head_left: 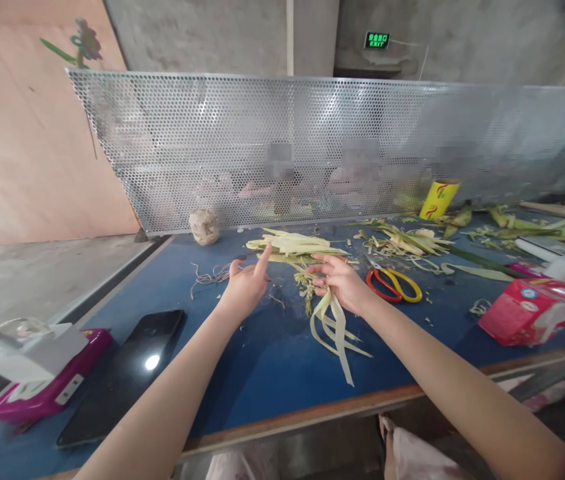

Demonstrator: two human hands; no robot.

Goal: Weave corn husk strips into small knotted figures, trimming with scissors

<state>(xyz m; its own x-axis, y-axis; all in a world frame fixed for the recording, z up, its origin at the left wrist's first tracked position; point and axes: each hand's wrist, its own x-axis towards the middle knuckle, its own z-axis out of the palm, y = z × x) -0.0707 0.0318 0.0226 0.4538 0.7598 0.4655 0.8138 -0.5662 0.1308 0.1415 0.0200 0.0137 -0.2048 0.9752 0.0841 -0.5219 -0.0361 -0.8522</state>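
Note:
My right hand (342, 285) has its fingers bent, and pale corn husk strips (337, 333) hang from beneath them over the blue table. Just left of those fingers is a small sprig of greenish-yellow bits (306, 283); whether the hand touches it I cannot tell. Empty, my left hand (246, 288) has its index finger stretched forward and its thumb apart. Beyond both hands lies a pile of pale green corn husks (295, 243). Scissors (393, 283) with one red and one yellow handle rest to the right of my right hand.
A black phone (127, 373) and a purple power strip (57, 380) lie at left. Thin strings (207, 275) and a ball of twine (204, 227) sit farther back. At right are a red tissue pack (532, 312), more husks (407, 240) and a yellow roll (439, 200). A perforated metal screen (242, 133) stands behind.

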